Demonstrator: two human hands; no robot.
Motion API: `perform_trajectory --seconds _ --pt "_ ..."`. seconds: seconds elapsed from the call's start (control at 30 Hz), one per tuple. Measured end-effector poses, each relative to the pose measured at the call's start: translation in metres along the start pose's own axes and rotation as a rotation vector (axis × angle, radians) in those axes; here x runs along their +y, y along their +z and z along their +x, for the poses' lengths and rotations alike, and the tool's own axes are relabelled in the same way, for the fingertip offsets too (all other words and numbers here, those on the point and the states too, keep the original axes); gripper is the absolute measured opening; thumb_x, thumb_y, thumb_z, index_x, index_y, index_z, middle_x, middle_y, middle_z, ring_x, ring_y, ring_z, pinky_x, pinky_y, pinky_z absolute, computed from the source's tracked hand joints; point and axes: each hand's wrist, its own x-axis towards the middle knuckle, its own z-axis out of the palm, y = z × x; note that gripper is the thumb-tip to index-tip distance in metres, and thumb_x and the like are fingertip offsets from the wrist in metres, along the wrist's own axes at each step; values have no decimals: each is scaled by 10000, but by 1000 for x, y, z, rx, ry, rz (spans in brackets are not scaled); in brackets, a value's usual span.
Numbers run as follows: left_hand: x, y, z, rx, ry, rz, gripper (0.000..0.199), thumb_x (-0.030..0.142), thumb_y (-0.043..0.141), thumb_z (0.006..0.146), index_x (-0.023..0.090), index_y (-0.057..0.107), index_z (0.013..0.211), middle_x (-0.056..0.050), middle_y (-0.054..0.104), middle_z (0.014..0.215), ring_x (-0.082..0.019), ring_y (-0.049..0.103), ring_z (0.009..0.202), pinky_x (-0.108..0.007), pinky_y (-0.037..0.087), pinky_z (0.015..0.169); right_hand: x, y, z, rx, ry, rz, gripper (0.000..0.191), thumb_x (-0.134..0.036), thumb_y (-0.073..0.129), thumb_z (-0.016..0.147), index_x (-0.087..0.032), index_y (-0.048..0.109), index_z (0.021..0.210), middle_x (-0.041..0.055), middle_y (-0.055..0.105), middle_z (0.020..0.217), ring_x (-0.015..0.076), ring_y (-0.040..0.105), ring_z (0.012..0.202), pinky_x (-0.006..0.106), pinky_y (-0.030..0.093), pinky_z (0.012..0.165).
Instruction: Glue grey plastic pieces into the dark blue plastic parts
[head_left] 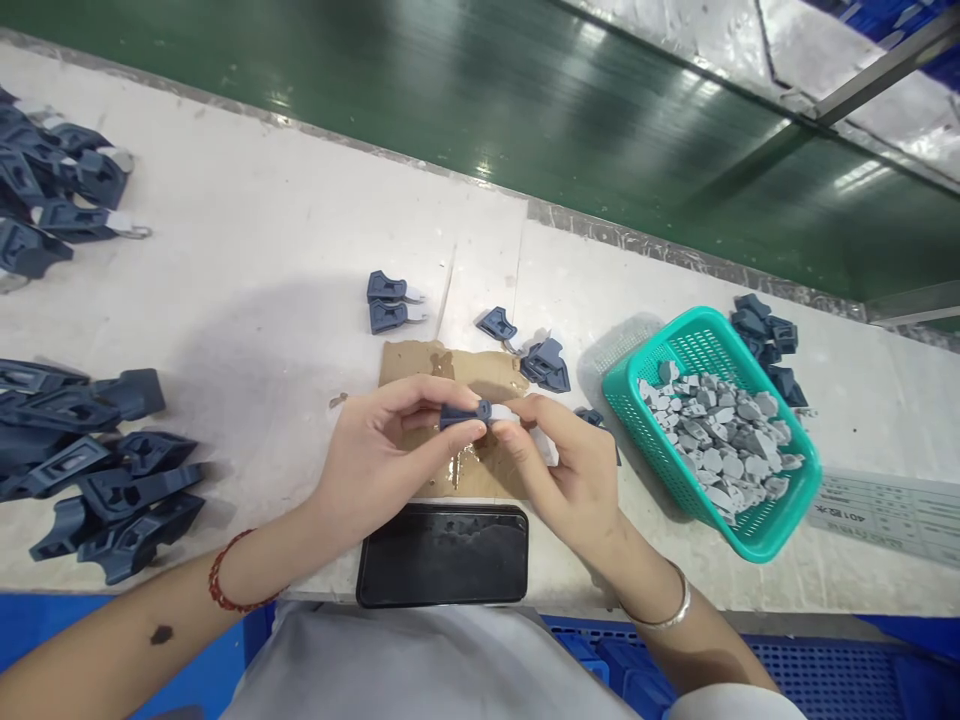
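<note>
Between my two hands is a dark blue plastic part (459, 413) with a pale grey piece (501, 412) at its right end. My left hand (397, 445) pinches the blue part between thumb and fingers. The grey piece sits in the pinched fingers of my right hand (566, 460), touching the blue part. Beneath them lies a wet, glossy piece of brown cardboard (397, 362). Two blue parts with grey tips (388, 302) lie side by side above the cardboard. More blue parts (546, 362) rest at its upper right corner.
A green basket (626, 385) full of small grey pieces (724, 430) stands at the right, with blue parts (766, 335) behind it. A black phone (444, 556) lies at the near edge. Piles of blue parts (105, 470) cover the left. A printed sheet (885, 515) lies far right.
</note>
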Motion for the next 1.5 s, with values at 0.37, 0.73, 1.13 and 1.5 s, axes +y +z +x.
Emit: perform_trajectory --seconds 0.37,0.73,1.13,1.5 --pt "1 -16 1 -186 102 360 122 266 702 904 186 702 997 -15 744 847 -138 668 744 -257 532 653 6 -7 5 -44 -103 -19 74 -182 578 1027 -203 648 1015 32 704 814 153 639 724 296 519 676" --pt "-2 -12 4 -132 180 590 139 252 703 937 230 689 1074 25 785 987 -117 717 837 -227 578 763 16 -9 9 -87 -73 -34 91 -228 604 1026 -194 676 983 30 708 828 162 649 767 308 523 701" --pt "2 -27 13 6 356 862 179 221 555 980 242 682 1104 -55 727 1278 -261 634 1272 -445 471 1136 46 -37 15 358 141 -456 196 -336 624 997 -229 778 1055 101 698 980 258 621 922 409 489 776" --pt "5 -47 22 153 247 1159 267 267 528 977 158 688 1161 -172 598 1412 -369 472 1426 -543 342 1247 97 -87 7 -119 854 -858 444 -199 595 858 -105 702 1278 265 689 1204 420 614 1174 527 457 967"
